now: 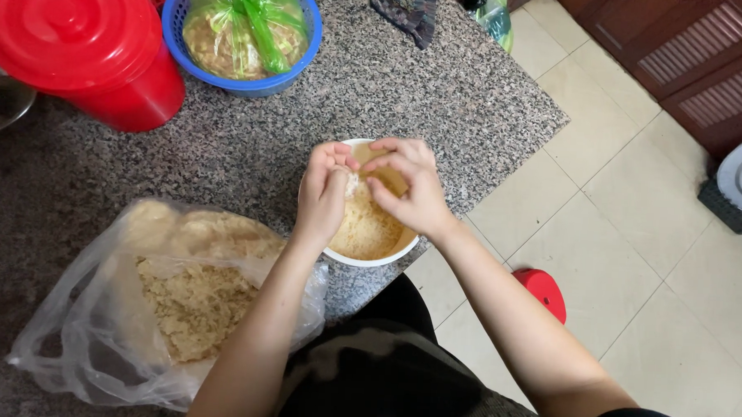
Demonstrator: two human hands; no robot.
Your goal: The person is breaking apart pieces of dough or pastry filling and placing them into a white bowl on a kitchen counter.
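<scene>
Both hands are meeting over a white bowl [368, 258]: the left hand [322, 194] is curling its grip nearly closed, fingers bent inward and seeming to pinch a small clump of pale crumbs [362, 225], while the right hand [409, 189] is also bending its fingers in, fingertips nearly touching the left ones. Whether the right grip is actually holding any crumbs I cannot tell.

The grey speckled granite table [441, 96] is carrying everything, its right edge running diagonally beside a tiled floor [633, 226]. A large clear plastic bag [79, 338] of the same crumbly yellowish mix is lying open at the near left part of the table, just beside the left forearm. A red lidded bucket [89, 42] is standing at the far left corner, and next to it a blue basket [252, 77] is holding a tied green bag [246, 23]. The bowl is sitting at the near right edge of the table, half filled with crumbs. A small red stool [545, 290] is showing on the floor below.
</scene>
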